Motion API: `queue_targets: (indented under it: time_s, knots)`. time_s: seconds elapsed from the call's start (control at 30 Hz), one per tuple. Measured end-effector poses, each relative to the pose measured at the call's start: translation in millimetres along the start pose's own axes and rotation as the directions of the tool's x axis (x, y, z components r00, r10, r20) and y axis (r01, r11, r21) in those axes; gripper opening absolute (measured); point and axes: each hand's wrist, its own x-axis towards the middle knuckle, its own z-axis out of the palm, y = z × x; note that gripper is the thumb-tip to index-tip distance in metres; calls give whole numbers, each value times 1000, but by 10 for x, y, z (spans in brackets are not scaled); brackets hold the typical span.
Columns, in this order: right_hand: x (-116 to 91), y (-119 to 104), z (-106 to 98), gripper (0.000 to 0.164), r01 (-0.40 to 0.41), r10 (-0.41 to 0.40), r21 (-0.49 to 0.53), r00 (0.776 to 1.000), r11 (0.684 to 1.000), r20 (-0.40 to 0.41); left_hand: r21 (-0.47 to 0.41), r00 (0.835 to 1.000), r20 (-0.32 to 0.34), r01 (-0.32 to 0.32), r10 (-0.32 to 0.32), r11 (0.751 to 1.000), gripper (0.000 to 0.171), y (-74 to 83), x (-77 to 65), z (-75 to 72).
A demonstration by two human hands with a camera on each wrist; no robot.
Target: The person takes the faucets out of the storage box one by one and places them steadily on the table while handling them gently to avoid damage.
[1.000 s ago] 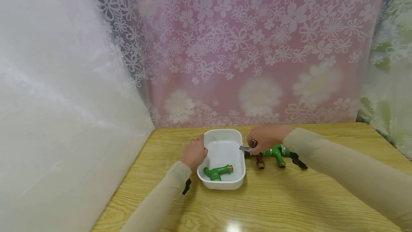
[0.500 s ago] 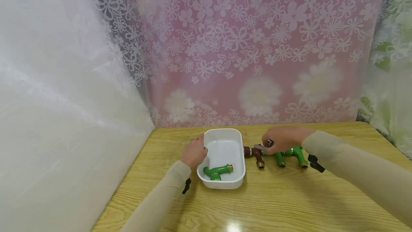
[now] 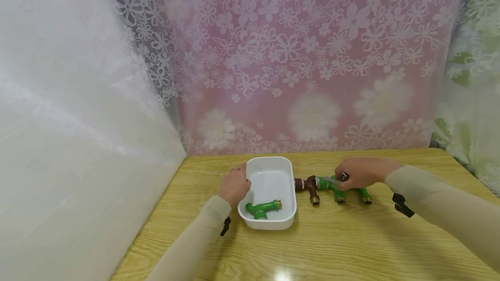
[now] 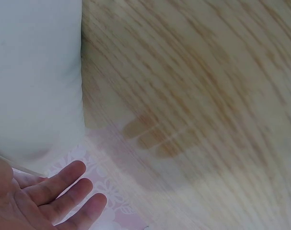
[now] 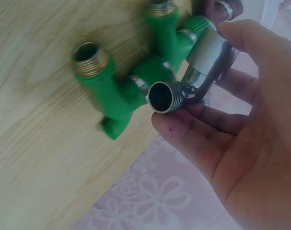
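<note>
My left hand (image 3: 234,184) holds the left rim of a white plastic basin (image 3: 287,224); the left wrist view shows several of its fingers stretched loosely outside the basin wall (image 4: 37,76). Inside the basin lies a green tap (image 3: 265,207). My right hand (image 3: 363,172) grips a small chrome tap (image 5: 207,52) between thumb and fingers, its threaded end facing the right wrist camera. It hovers above a row of taps on the table: a brown tap (image 3: 313,190) beside the basin, a green tap (image 3: 323,183), and another green tap (image 5: 107,91) partly hidden by the hand.
The wooden table (image 3: 312,250) carries everything. A pink flowered curtain (image 3: 273,99) hangs behind its back edge, and a white sheet (image 3: 78,142) borders the left side.
My right hand has moved right with the chrome tap, from the basin's right rim past the brown tap to over the green taps. My left hand stays on the basin.
</note>
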Motion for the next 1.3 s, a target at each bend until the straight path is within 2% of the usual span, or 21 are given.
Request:
queue_targets:
  time_s: [0.4,0.6,0.8,1.3]
  knots:
    - [-222,275,132,13,-51,52,16,998,999,-37,-12,1000,4,-5,5,1000,58,15,6,4]
    - [-343,418,181,17,-48,49,22,997,999,-57,-4,1000,6,-11,11,1000,59,13,3,3]
    - [-407,551,230,20,-82,85,56,995,995,-52,-7,1000,10,7,-7,1000,58,-3,-10,2]
    - [-629,782,407,15,-101,107,66,989,993,-101,-16,1000,-8,-4,4,1000,57,6,-24,-21]
